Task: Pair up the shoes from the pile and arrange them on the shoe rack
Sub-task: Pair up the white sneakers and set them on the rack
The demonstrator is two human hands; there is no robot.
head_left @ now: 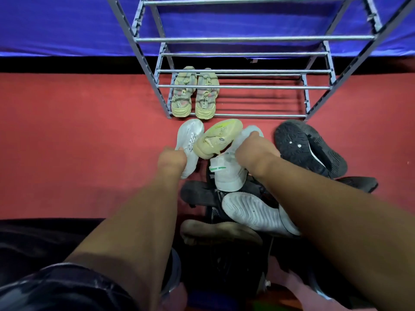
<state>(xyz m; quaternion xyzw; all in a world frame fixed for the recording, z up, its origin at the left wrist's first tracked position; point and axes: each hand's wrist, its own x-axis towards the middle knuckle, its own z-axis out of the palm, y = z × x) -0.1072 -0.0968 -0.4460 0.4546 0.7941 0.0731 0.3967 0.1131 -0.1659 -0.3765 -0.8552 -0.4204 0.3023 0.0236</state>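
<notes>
Shoes are lying heaped on the red floor [67, 135] in front of the rack [233, 86], and the person is reaching into the pile with both hands. The left hand [171, 159] is closing on a white sneaker [190, 140] at the pile's left edge; its fingers are curled under and hidden, so how firm the hold is cannot be told. The right hand [256, 149] is clamping down on another white shoe [226, 173] with a green stripe, fingers wrapped over its far side — seemingly to draw out the match for the first. A yellow shoe [216, 138] is lying between the two hands, resting on the white ones; its side carries small lettering too blurred to read. One tan pair [194, 95] is already standing toes-inward at the left end of the lowest shelf, probably to leave the rest of the bars free; their insoles are showing print that looks like "CAPR", though it is partly cut off. Black shoes [310, 151] are lying sole-up to the right, and a white sole [253, 212] is facing up nearer the person — all still unsorted.
</notes>
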